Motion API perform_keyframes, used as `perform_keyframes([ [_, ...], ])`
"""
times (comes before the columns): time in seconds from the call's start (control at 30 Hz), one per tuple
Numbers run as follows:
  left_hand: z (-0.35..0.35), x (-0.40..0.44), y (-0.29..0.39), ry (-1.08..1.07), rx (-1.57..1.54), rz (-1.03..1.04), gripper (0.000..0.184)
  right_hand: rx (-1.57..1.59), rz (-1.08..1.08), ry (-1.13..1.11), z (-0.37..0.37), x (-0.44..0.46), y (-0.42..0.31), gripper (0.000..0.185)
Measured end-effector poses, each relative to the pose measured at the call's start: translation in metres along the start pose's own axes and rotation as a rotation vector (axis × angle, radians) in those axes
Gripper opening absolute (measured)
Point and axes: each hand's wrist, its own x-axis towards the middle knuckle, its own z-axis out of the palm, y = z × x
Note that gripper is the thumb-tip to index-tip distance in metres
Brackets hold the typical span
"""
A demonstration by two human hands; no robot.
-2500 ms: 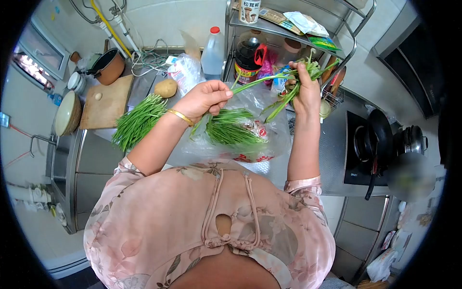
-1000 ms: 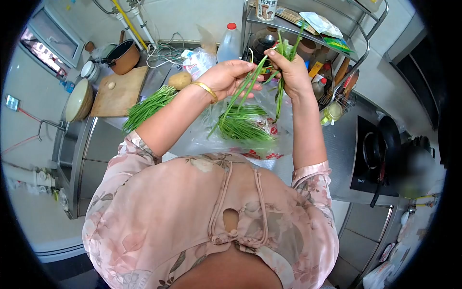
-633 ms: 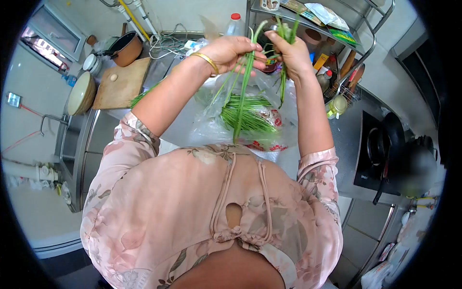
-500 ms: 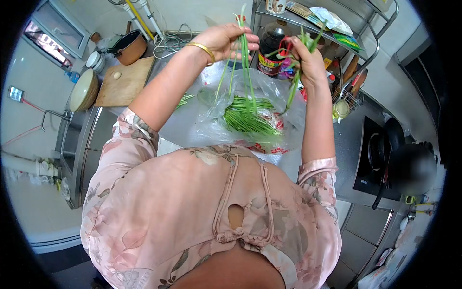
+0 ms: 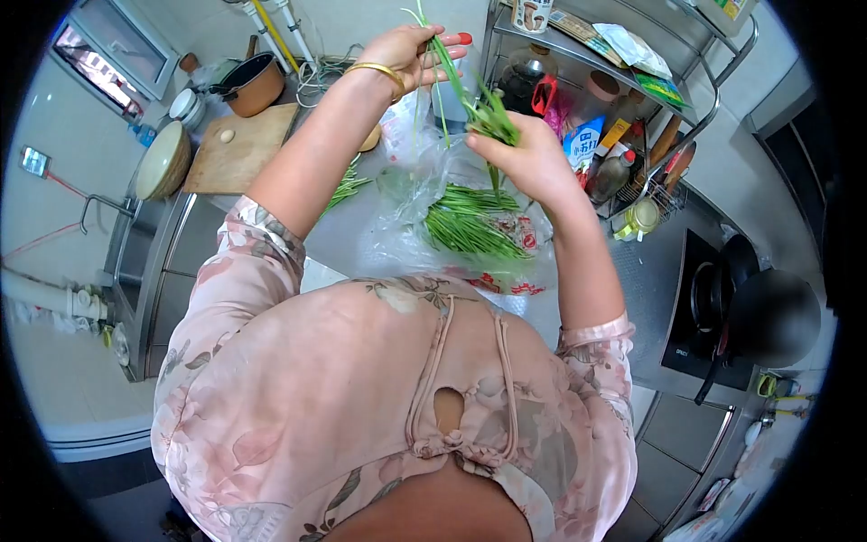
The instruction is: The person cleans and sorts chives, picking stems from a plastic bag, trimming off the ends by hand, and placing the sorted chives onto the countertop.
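Thin green stalks that look like garlic chives (image 5: 448,65) hang from my left hand (image 5: 406,56), pinched between thumb and fingers while the other fingers stretch out. My right hand (image 5: 533,163) is closed around a loose bunch of chive leaves (image 5: 493,119), close to the lower ends of the left hand's stalks. Whether the two lots touch I cannot tell. Beneath both hands, a heap of chives (image 5: 474,226) lies on a clear plastic bag (image 5: 390,237) with red print. A smaller pile of chives (image 5: 347,187) rests to the left, partly hidden by my left forearm.
On the left are a wooden cutting board (image 5: 239,158), a bowl (image 5: 163,161) and a pot (image 5: 250,86). A metal rack (image 5: 578,50) holding packets and bottles stands at the back right. Farther right, pans sit on a black cooktop (image 5: 684,339).
My right hand has moved left, bringing its bunch close to the left hand's stalks. The left hand has shifted slightly up and left, still pinching them.
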Motion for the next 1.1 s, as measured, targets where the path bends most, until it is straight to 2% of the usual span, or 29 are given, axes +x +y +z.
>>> perform_keyframes([
  [0.13, 0.002, 0.003, -0.003, -0.002, -0.009, 0.025, 0.022, -0.173, 0.005, -0.029, 0.014, 0.027, -0.002, 0.034],
  [0.27, -0.001, 0.007, -0.007, 0.045, -0.006, 0.072, 0.021, -0.132, -0.036, -0.015, 0.026, 0.038, 0.01, 0.027],
  [0.47, -0.015, 0.024, -0.014, 0.16, -0.065, 0.115, 0.018, -0.001, -0.487, 0.305, 0.03, 0.024, 0.009, 0.011],
  [0.57, -0.016, 0.026, -0.01, 0.199, -0.101, 0.134, 0.018, 0.096, -0.538, 0.401, 0.042, 0.026, 0.019, 0.013],
  [0.67, -0.014, 0.026, -0.012, 0.203, -0.118, 0.15, 0.019, 0.511, 0.038, 0.065, 0.049, 0.021, 0.012, 0.018],
  [0.7, -0.012, 0.025, -0.012, 0.204, -0.116, 0.156, 0.019, 0.556, 0.106, 0.03, 0.053, 0.022, 0.009, 0.02],
  [0.83, -0.006, 0.022, -0.013, 0.223, -0.096, 0.19, 0.022, 0.873, 0.161, -0.041, 0.065, 0.029, 0.001, 0.022],
  [0.93, -0.003, 0.018, -0.013, 0.242, -0.06, 0.195, 0.023, 0.894, 0.177, 0.013, 0.073, 0.035, 0.005, 0.016],
  [1.03, -0.007, 0.018, -0.014, 0.23, -0.049, 0.199, 0.023, 0.751, 0.156, 0.029, 0.076, 0.038, 0.01, 0.01],
  [1.1, -0.011, 0.023, -0.014, 0.241, -0.081, 0.18, 0.022, 0.369, -0.122, 0.264, 0.075, 0.034, 0.01, 0.01],
])
